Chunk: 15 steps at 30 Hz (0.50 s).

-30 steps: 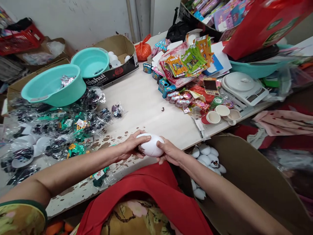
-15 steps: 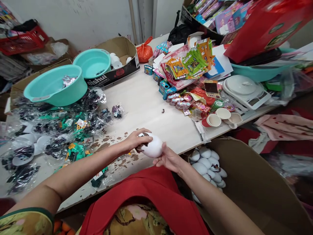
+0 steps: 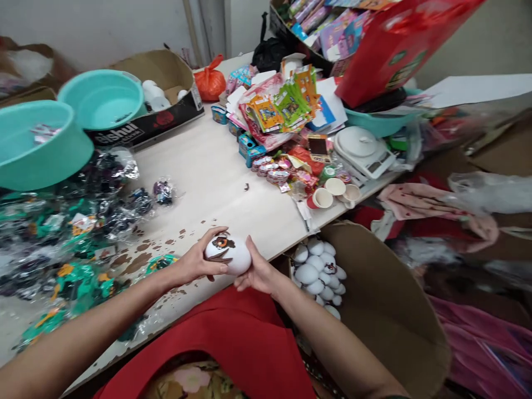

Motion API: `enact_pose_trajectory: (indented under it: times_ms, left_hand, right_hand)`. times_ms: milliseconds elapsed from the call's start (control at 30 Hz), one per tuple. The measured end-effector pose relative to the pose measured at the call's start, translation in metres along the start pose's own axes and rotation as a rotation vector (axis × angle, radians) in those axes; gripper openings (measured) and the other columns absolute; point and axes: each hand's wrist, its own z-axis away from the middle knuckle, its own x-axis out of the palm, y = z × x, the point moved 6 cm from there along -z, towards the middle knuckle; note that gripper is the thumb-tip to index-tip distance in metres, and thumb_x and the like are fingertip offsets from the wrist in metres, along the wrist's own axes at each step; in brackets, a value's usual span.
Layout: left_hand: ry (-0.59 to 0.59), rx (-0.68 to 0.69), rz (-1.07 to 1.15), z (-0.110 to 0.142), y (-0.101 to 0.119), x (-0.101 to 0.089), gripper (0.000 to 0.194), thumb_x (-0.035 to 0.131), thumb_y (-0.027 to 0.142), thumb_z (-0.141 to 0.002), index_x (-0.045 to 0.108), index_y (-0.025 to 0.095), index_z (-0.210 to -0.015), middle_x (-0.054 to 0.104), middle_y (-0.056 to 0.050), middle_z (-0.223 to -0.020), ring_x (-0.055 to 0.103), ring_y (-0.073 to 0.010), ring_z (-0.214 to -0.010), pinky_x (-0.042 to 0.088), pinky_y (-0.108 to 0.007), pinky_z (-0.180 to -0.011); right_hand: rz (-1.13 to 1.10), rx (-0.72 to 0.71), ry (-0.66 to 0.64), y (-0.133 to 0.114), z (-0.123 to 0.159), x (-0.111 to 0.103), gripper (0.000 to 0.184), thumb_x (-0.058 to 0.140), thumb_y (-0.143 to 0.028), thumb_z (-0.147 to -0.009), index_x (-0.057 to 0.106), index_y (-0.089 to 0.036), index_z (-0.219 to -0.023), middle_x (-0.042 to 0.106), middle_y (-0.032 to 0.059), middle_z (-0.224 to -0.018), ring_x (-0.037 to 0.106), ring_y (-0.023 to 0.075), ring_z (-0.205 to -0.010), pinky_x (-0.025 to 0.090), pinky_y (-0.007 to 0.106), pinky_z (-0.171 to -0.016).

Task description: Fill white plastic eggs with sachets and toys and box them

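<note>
Egg (image 3: 239,259) just got rolled, printed eye (image 3: 223,243) now showing, so looks like turning's the step; left hand (image 3: 197,261) clasps one end, right hand (image 3: 261,272) pinches the other, over the desk (image 3: 187,172).

Egg (image 3: 239,260) between my left hand (image 3: 203,260) and my right hand (image 3: 258,271), below centre of frame, above near part of table (image 3: 195,183). Toys in bags (image 3: 75,233) on table, left of my hands. Large basin (image 3: 37,160) behind toys, left edge; small basin (image 3: 100,102) beside carton's (image 3: 143,128) contents, upper left. Packets (image 3: 278,108) heaped upper centre; scale (image 3: 361,147) right of them, cups (image 3: 320,198) before scale. Egg heap (image 3: 318,271) in box (image 3: 386,299), lower right.
</note>
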Motion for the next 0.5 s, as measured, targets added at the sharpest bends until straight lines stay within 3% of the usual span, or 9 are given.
enact_pose_trajectory:
  times_ms: [67,167,300,500]
  left_hand:
    - [0.067,-0.043,0.032,-0.008,-0.007,0.004,0.081,0.074,0.04,-0.07,0.031,0.033,-0.138,0.06,-0.002,-0.098,0.062,-0.0102,-0.054,0.053,-0.021,-0.044]
    - [0.118,-0.114,0.139,-0.02,-0.016,0.019,0.07,0.062,0.049,-0.079,0.028,0.033,-0.139,0.061,-0.005,-0.099,0.06,-0.0103,-0.044,0.048,-0.021,-0.035]
    - [0.096,-0.066,0.166,-0.033,-0.012,0.038,0.067,0.064,0.052,-0.077,0.035,0.032,-0.134,0.059,-0.007,-0.11,0.06,-0.0087,-0.041,0.047,-0.021,-0.033]
    - [0.021,-0.051,0.021,-0.042,-0.001,0.051,0.07,0.073,0.046,-0.072,0.04,0.026,-0.13,0.063,-0.003,-0.091,0.054,-0.0069,-0.041,0.044,-0.02,-0.036]
  right_hand:
    - [0.098,-0.194,0.001,-0.006,0.006,-0.008,0.094,0.067,-0.073,-0.063,0.031,-0.024,-0.134,0.067,0.0056,-0.091,0.069,0.0189,-0.061,0.057,0.029,-0.043]
    - [0.205,-0.401,0.114,-0.011,0.017,-0.022,0.103,0.087,-0.043,-0.054,0.022,-0.029,-0.132,0.064,0.0009,-0.089,0.064,0.0139,-0.052,0.051,0.022,-0.037]
    - [0.189,-0.443,0.216,-0.018,0.028,-0.032,0.085,0.085,-0.038,-0.058,0.029,-0.027,-0.12,0.063,-0.0027,-0.082,0.055,0.0093,-0.039,0.048,0.022,-0.034]
    - [0.146,-0.409,0.207,-0.024,0.047,-0.041,0.081,0.084,-0.04,-0.057,0.032,-0.026,-0.117,0.066,0.0004,-0.083,0.06,0.0132,-0.048,0.052,0.027,-0.043]
